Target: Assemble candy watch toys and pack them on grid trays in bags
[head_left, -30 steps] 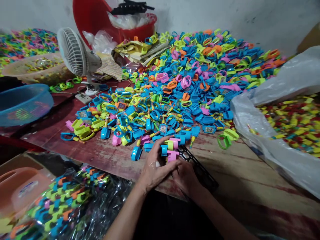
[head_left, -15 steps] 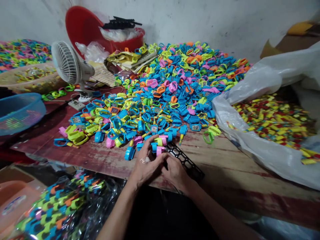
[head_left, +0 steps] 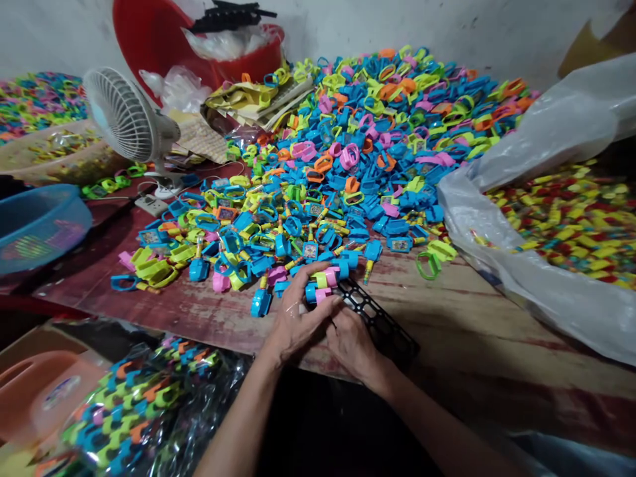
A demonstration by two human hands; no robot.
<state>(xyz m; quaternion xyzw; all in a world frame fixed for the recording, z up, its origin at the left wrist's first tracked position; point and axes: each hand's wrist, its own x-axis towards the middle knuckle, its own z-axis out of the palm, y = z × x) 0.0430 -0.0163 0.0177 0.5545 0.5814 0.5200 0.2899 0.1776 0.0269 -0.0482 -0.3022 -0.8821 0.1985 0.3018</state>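
Observation:
A black tray with rows of openings lies slanted at the table's near edge. Pink, blue and yellow toy watches are set in its left end. Around that end curls my left hand, its fingers on the far side and its thumb on the near side. My right hand is closed beside the tray's near edge, close to the left thumb. Whatever its fingertips hold is hidden. Just left of my left hand lies a loose blue toy watch.
A large heap of coloured toy watches covers the table behind the tray. Right stands a white sack of small yellow and red pieces. Left are a fan and a blue basket. A bag of watches sits below.
The view has shifted slightly, so the heap and sack appear farther right. My right hand's fingers have curled in a little beside the tray. My left hand keeps its place around the watches.

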